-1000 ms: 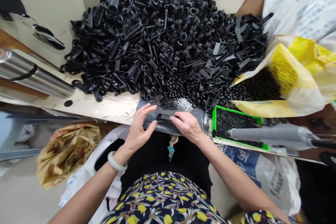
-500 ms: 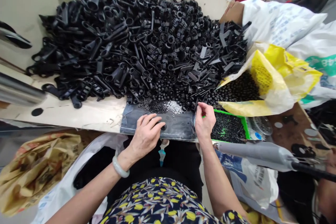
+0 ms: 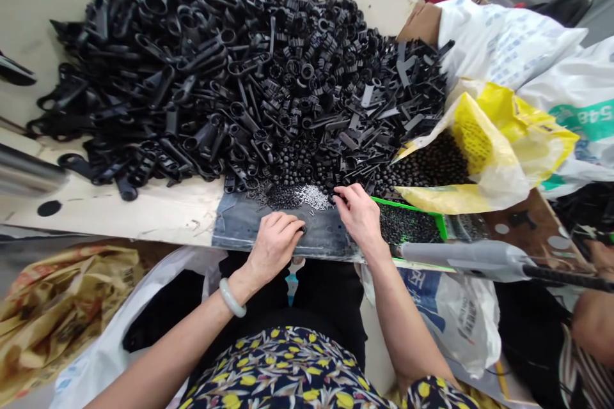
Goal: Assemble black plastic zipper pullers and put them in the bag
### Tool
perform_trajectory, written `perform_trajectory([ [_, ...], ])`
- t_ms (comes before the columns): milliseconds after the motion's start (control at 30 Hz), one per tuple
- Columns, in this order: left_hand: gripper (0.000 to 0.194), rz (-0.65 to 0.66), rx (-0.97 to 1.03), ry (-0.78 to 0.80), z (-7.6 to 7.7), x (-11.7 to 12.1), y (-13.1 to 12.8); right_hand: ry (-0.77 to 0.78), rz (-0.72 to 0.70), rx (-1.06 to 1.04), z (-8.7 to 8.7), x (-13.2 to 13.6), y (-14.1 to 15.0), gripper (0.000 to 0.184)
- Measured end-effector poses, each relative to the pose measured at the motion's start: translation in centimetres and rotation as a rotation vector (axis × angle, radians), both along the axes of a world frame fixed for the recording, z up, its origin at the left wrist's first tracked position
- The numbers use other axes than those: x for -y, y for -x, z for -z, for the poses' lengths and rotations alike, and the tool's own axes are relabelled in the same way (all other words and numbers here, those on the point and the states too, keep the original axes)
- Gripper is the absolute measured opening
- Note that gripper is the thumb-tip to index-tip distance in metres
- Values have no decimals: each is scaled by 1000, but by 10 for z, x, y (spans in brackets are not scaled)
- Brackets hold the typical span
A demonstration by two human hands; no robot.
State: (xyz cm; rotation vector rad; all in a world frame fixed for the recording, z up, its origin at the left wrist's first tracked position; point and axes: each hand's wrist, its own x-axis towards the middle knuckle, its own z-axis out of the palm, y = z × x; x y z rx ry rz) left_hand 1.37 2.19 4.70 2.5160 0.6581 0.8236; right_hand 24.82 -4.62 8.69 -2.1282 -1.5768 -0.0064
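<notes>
- The left hand (image 3: pixel 273 246) has its fingertips drawn together around one small black part (image 3: pixel 302 229), of which only the end shows past them, low over the dark mat (image 3: pixel 240 223).
- The right hand (image 3: pixel 361 217) has thumb and forefinger close together at the right edge of the silver pins (image 3: pixel 314 197); whether anything is pinched between them I cannot tell. Its other fingers curl in behind.
- Counted: two bare hands, one pale bracelet (image 3: pixel 232 298) on the left wrist, one black part at the left fingertips, one green tray (image 3: pixel 442 226), one grey tool (image 3: pixel 465 257) and one black disc (image 3: pixel 49 208). The pins are too many to count, with one or two lying loose in front of their heap.
- Behind the mat rises a large pile of black parts (image 3: pixel 201 77), uncountable: loops and handles on the left, ribbed rings in the middle, flat strips on the right.
- Small black beads (image 3: pixel 422 163) lie to the right, partly inside a yellow and white bag (image 3: pixel 532 134).
- The right hand hides the tray's left end, and the tool lies along its near edge.
- A steel cylinder (image 3: pixel 29 169) cuts in at the left edge; a crumpled brown bag (image 3: pixel 71 307) sits below the pale table (image 3: pixel 119 211).
</notes>
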Motion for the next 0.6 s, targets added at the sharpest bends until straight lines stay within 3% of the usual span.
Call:
perform_trajectory([
  [133, 15, -29, 7, -9, 5, 1, 0, 19, -56, 3, -1, 1, -2, 19],
  [367, 19, -146, 42, -103, 15, 6, -5, -119, -26, -28, -18, -24, -5, 22],
  [533, 17, -144, 32, -73, 10, 6, -7, 95, -168, 101, -11, -33, -2, 18],
  [600, 16, -139, 40, -53, 9, 6, -7, 158, -161, 189, -3, -33, -2, 17],
])
